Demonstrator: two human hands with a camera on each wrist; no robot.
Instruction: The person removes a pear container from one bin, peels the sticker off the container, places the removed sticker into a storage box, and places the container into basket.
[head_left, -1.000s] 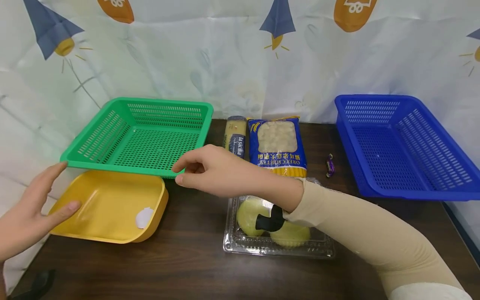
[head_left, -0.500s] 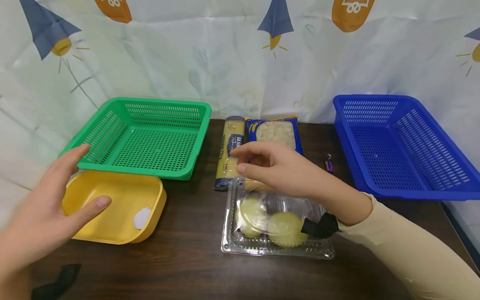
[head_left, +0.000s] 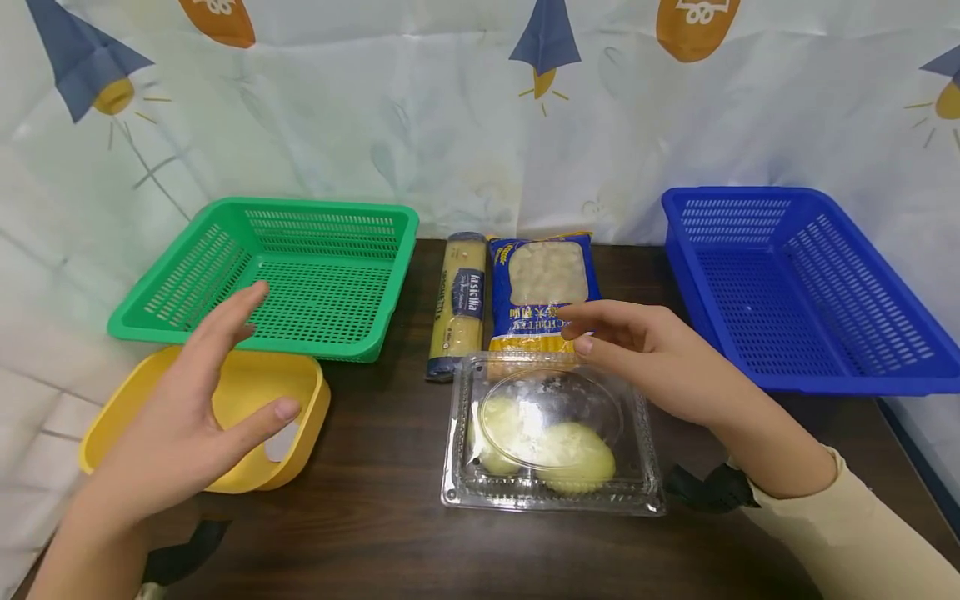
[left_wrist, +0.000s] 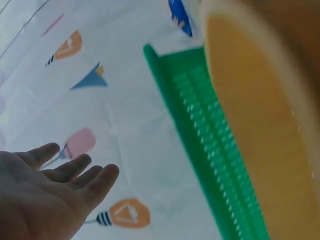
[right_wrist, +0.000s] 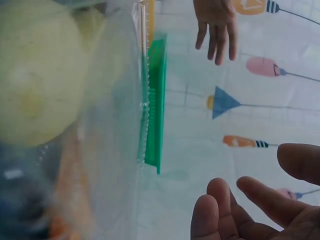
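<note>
My left hand (head_left: 176, 425) hovers over the yellow basin (head_left: 306, 437), fingers apart and holding nothing. In the left wrist view that hand (left_wrist: 55, 197) shows spread fingers beside the green basket (left_wrist: 212, 125). My right hand (head_left: 667, 367) is above the right back corner of a clear plastic box (head_left: 551, 383), its fingers loosely bent around nothing. Inside the closed box lie pale yellow-green round fruits (head_left: 573, 457), whose kind I cannot tell. The right wrist view has a fruit (right_wrist: 35, 80) close up and my right hand (right_wrist: 255, 220) with relaxed fingers.
Behind the box lie a spaghetti packet (head_left: 467, 292) and a blue orecchiette bag (head_left: 547, 271). A green basket (head_left: 405, 250) stands back left, a blue basket (head_left: 701, 308) at the right. A white piece (head_left: 281, 443) is in the basin. A patterned cloth (head_left: 337, 125) hangs behind.
My right hand has moved right, from the green basket's front edge across to the plastic box. My left hand has shifted right over the basin. The small purple-wrapped sweet is now hidden behind my right hand.
</note>
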